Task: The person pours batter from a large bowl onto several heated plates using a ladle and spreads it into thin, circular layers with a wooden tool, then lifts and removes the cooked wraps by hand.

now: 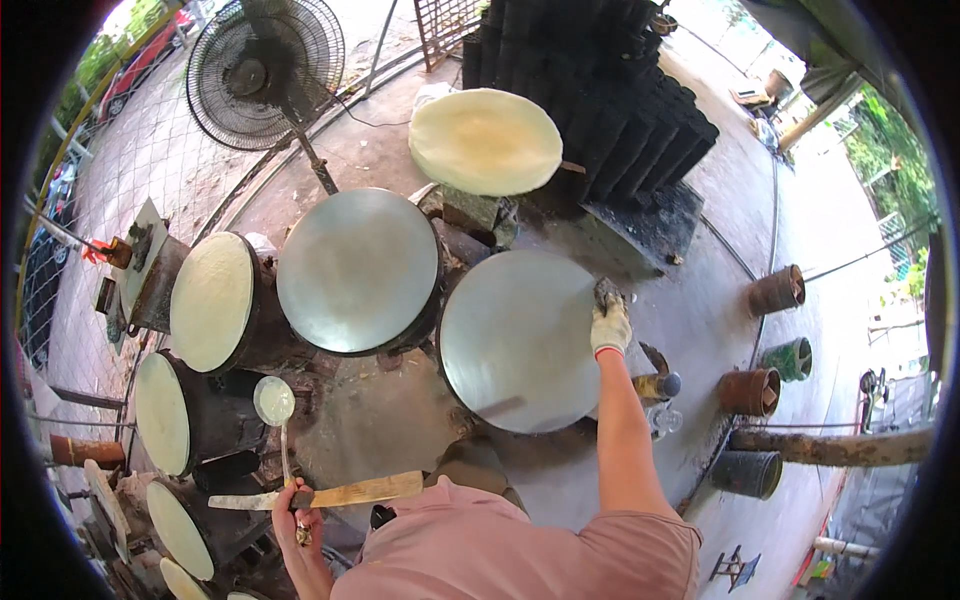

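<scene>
My right hand [611, 329], in a white work glove, is closed on a dark wad [606, 292], probably a rag. It presses at the right rim of a round, bare metal griddle [520, 340]. At the lower left, my bare left hand [298, 518] is wrapped round a long-handled ladle [274, 400] and a wooden-handled flat spatula [370, 490]. The ladle's bowl has pale batter on it and points away from me. The spatula lies crosswise, its pale blade to the left. A second bare griddle [359, 270] stands to the left of the first.
Several griddles covered in pale batter, one a round pancake [212, 302], curve along my left. A large stack of pale round sheets [486, 141] sits beyond, beside black stacked briquettes [610, 110]. A standing fan [265, 75] is far left. Cans [750, 392] and bottles [657, 386] stand right.
</scene>
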Motion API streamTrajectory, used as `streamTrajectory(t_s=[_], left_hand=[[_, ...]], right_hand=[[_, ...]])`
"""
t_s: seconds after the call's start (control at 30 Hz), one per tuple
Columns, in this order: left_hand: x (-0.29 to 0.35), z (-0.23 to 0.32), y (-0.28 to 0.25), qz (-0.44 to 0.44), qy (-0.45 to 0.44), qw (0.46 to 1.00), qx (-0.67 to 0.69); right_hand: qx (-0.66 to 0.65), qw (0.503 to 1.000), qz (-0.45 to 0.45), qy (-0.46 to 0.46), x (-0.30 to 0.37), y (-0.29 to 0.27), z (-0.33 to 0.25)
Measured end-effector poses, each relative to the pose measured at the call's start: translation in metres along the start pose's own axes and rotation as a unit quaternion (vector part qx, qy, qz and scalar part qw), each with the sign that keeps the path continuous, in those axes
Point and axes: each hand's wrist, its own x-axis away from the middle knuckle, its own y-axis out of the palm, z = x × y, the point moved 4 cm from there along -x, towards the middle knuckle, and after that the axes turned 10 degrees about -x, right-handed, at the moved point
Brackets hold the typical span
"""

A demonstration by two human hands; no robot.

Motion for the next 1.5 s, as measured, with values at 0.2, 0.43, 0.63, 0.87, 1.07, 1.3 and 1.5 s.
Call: streamTrajectory(t_s=[0.2,0.43,0.63,0.87,1.07,1.3,1.5], left_hand=[[0.015,0.003,-0.041,-0.019,-0.028,0.999,-0.01],[0.057,0.011,-0.107,-0.073,-0.038,0.997,0.012],[0.085,0.021,-0.188,-0.081,0.006,0.997,0.0],[0.143,0.029,-0.292,0.032,0.07,0.991,0.107],[0.155,0.043,-0.338,0.079,0.098,0.968,0.215],[0.16,0.039,-0.406,0.213,0.158,0.888,0.376],[0.147,0.053,-0.422,0.294,0.219,0.816,0.446]], right_hand=[[0.011,0.996,0.091,0.0,0.145,0.0,0.06],[-0.115,0.989,0.073,-0.056,0.332,0.043,0.01],[-0.11,0.983,-0.001,-0.148,0.387,0.106,-0.119],[-0.367,0.847,-0.347,-0.164,0.483,0.151,-0.288],[-0.246,0.765,-0.581,-0.128,0.584,0.22,-0.294],[-0.342,0.656,-0.673,-0.026,0.631,0.303,-0.477],[-0.481,0.523,-0.691,0.134,0.625,0.389,-0.72]])
